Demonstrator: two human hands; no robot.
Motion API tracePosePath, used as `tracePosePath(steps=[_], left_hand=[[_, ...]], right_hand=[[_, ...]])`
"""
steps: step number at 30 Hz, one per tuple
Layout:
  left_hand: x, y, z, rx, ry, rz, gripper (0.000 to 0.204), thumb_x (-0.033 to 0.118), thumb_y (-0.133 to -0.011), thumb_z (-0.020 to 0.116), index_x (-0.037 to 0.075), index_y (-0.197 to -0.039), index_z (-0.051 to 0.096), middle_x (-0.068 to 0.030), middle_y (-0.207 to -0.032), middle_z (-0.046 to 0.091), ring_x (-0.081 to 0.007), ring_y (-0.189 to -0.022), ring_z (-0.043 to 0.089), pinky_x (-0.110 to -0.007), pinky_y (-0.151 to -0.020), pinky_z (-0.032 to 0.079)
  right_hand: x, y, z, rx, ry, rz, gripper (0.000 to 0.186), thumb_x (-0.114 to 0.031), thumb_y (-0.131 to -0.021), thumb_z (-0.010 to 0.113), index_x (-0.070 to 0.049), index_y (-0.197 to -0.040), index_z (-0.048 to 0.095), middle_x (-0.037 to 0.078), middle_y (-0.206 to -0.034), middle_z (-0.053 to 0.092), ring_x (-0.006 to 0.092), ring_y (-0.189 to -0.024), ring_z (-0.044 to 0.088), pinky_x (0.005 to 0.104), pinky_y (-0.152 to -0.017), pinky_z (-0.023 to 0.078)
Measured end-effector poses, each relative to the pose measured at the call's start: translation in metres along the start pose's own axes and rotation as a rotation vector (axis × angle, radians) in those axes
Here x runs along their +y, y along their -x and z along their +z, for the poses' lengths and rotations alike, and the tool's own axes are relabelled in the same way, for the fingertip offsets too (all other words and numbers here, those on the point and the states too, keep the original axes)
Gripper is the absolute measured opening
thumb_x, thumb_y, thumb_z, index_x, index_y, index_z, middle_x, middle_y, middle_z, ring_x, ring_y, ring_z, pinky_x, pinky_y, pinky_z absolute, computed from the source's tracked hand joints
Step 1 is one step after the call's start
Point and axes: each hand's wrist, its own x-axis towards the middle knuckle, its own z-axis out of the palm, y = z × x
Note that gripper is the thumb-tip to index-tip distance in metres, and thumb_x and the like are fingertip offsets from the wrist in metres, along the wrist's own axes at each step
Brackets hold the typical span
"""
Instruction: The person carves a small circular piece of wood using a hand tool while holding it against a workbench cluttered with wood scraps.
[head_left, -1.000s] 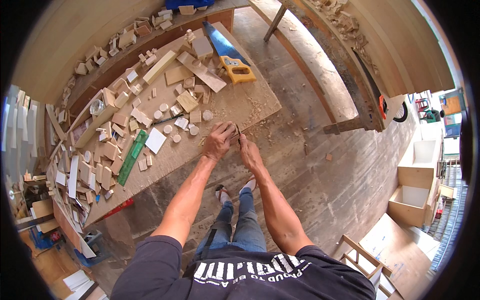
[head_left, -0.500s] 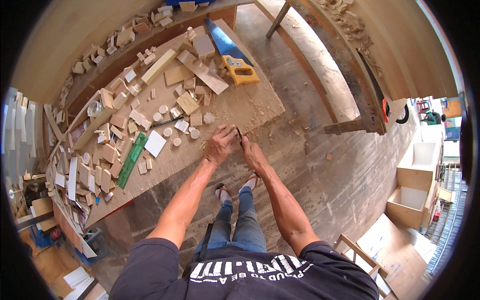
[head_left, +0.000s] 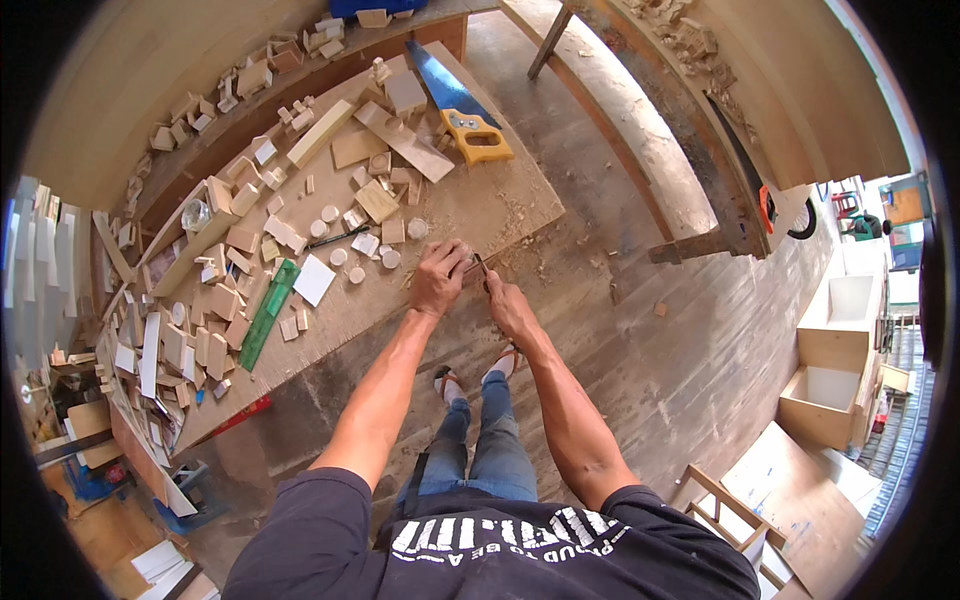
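Note:
My left hand (head_left: 438, 277) is closed at the near edge of the workbench (head_left: 330, 345), its fingers pinching what looks like a small pale wood piece, mostly hidden by them. Just to its right, my right hand (head_left: 512, 308) is wrapped round a small knife (head_left: 482, 265), whose thin dark blade points up toward the left fingertips. Wood shavings (head_left: 520, 215) lie scattered on the bench corner beyond both hands. Small round wooden discs (head_left: 389, 259) and a square white piece (head_left: 314, 281) lie left of my left hand.
A handsaw with a yellow handle (head_left: 478, 138) lies at the far bench edge. A green ruler-like strip (head_left: 268, 315) rests among many wood offcuts (head_left: 220, 300) on the left. Long boards (head_left: 620, 110) stand beyond on the right, wooden boxes (head_left: 820, 390) at far right.
The knife blade has tilted and shows more clearly beside the left fingers. Both hands stay close together at the bench edge, and the view has shifted slightly.

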Motion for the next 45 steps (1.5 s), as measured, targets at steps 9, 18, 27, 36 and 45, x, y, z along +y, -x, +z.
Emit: tracePosePath(steps=[9, 18, 27, 36, 45], left_hand=[[-0.006, 0.006, 0.003, 0.001, -0.047, 0.061, 0.026, 0.006, -0.087, 0.068, 0.003, -0.111, 0.073, -0.0145, -0.123, 0.07, -0.0353, -0.114, 0.061, -0.043, -0.097, 0.052], [-0.006, 0.006, -0.004, -0.02, -0.056, 0.059, 0.028, 0.005, -0.088, 0.064, 0.003, -0.114, 0.073, -0.0149, -0.124, 0.069, -0.0359, -0.115, 0.06, -0.043, -0.097, 0.053], [0.001, 0.003, 0.0, 0.022, -0.018, 0.0, 0.026, 0.006, -0.085, 0.072, 0.003, -0.111, 0.072, -0.0117, -0.12, 0.07, -0.0356, -0.109, 0.061, -0.042, -0.093, 0.053], [-0.004, 0.004, 0.002, 0.02, -0.009, 0.041, 0.022, 0.009, -0.088, 0.072, 0.003, -0.109, 0.075, -0.0135, -0.119, 0.071, -0.0346, -0.111, 0.062, -0.043, -0.094, 0.052], [0.0, 0.002, 0.0, -0.002, -0.072, 0.059, 0.023, 0.008, -0.089, 0.066, 0.003, -0.111, 0.073, -0.0126, -0.12, 0.069, -0.0348, -0.111, 0.06, -0.043, -0.095, 0.053]], right_hand=[[-0.003, -0.004, 0.013, 0.137, -0.084, -0.157, 0.076, -0.059, -0.108, 0.028, 0.009, -0.09, 0.059, 0.026, -0.081, 0.063, 0.0371, -0.082, 0.06, 0.0488, -0.08, 0.046], [-0.023, -0.006, -0.003, -0.016, 0.04, -0.153, 0.065, -0.05, -0.109, 0.027, 0.0, -0.109, 0.068, 0.031, -0.103, 0.068, 0.0461, -0.104, 0.063, 0.0503, -0.092, 0.047], [0.001, -0.018, 0.009, 0.053, 0.054, -0.131, 0.066, -0.049, -0.109, 0.028, 0.002, -0.112, 0.07, 0.034, -0.109, 0.068, 0.0505, -0.112, 0.062, 0.0511, -0.097, 0.047], [-0.005, 0.002, 0.009, 0.03, -0.054, -0.069, 0.069, -0.051, -0.109, 0.027, 0.003, -0.121, 0.068, 0.033, -0.122, 0.065, 0.0484, -0.121, 0.059, 0.0486, -0.101, 0.045], [-0.009, -0.006, 0.013, 0.048, -0.047, -0.114, 0.067, -0.049, -0.11, 0.028, 0.003, -0.121, 0.068, 0.033, -0.119, 0.067, 0.0494, -0.118, 0.06, 0.0496, -0.101, 0.046]])
